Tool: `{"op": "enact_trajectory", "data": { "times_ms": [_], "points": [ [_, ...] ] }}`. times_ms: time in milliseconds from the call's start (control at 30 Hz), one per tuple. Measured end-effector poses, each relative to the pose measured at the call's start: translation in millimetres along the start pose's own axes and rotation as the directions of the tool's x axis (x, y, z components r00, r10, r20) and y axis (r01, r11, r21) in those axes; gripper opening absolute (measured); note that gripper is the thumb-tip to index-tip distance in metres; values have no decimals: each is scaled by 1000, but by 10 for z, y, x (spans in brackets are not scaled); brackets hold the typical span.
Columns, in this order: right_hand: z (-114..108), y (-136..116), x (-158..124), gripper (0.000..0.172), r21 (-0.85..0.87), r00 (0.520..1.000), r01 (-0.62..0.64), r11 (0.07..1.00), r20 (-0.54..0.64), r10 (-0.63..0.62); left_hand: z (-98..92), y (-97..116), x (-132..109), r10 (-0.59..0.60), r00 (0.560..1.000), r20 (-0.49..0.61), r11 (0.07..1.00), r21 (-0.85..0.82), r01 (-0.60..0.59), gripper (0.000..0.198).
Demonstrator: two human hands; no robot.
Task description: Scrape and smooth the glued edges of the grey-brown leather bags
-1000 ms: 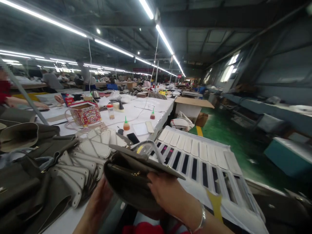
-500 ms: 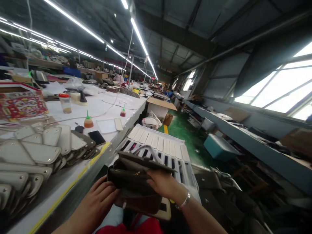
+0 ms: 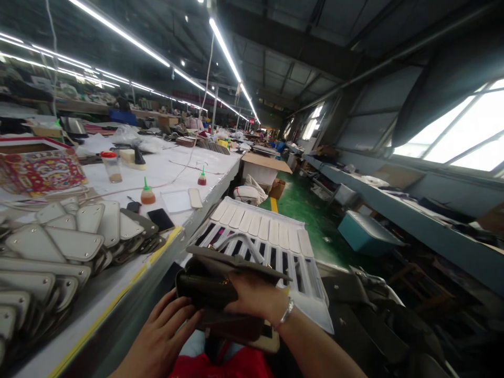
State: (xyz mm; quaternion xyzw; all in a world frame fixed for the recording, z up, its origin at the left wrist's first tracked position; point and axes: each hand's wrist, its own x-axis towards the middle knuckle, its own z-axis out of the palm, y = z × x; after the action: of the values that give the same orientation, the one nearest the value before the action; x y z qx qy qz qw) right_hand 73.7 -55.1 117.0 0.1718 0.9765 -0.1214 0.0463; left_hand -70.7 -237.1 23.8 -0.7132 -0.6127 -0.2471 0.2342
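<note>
A dark olive handbag [image 3: 205,291] is held in front of my body, its mouth facing up and its flap tilted back. My left hand [image 3: 167,325] grips the bag's left end, fingers bent against its side. My right hand [image 3: 252,296], with a silver bracelet at the wrist, reaches into the mouth from the right. Its thumb shows, but the other fingers are hidden inside. A pale handle [image 3: 240,241] arches behind the flap. Below the bag a cream-edged piece [image 3: 270,341] sticks out.
A white slotted rack [image 3: 303,252] stands behind the bag. Stacked pale, riveted pieces [image 3: 74,241] cover the left table near a phone [image 3: 160,219] and a glue bottle [image 3: 147,195]. Dark bags [image 3: 354,304] lie at right. A cardboard box [image 3: 263,168] stands in the aisle.
My right hand has moved deeper into the bag's mouth, hiding its fingers. My left hand keeps to the left end with a small shift. The view has turned slightly left.
</note>
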Motion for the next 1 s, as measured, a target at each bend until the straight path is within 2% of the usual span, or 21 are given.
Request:
{"op": "enact_trajectory", "data": {
  "times_ms": [67,167,333,633,767,900,1000],
  "points": [
    [0,-10,71,41,-40,1000,3,999,28,-2,-33,-19,-17,30,999,45,999,41,-32,35],
    [-23,-3,155,29,-105,998,-34,994,46,39,-51,-39,-45,100,994,53,992,75,-104,36],
    [-50,29,190,30,-104,996,-45,994,75,53,-39,-50,-96,161,986,43,980,109,-164,38],
    [-61,88,209,29,-70,987,-9,997,161,21,-23,-56,-132,155,986,58,973,164,-163,40],
    [-40,177,250,33,16,981,46,999,186,-48,8,-49,-154,153,986,58,973,164,-161,42],
    [6,299,303,36,177,963,151,972,196,-185,-37,-17,-104,150,988,33,974,165,-153,41],
    [38,369,349,32,271,951,116,956,246,-185,-95,-3,-45,153,988,20,973,170,-154,41]
  ]
}}
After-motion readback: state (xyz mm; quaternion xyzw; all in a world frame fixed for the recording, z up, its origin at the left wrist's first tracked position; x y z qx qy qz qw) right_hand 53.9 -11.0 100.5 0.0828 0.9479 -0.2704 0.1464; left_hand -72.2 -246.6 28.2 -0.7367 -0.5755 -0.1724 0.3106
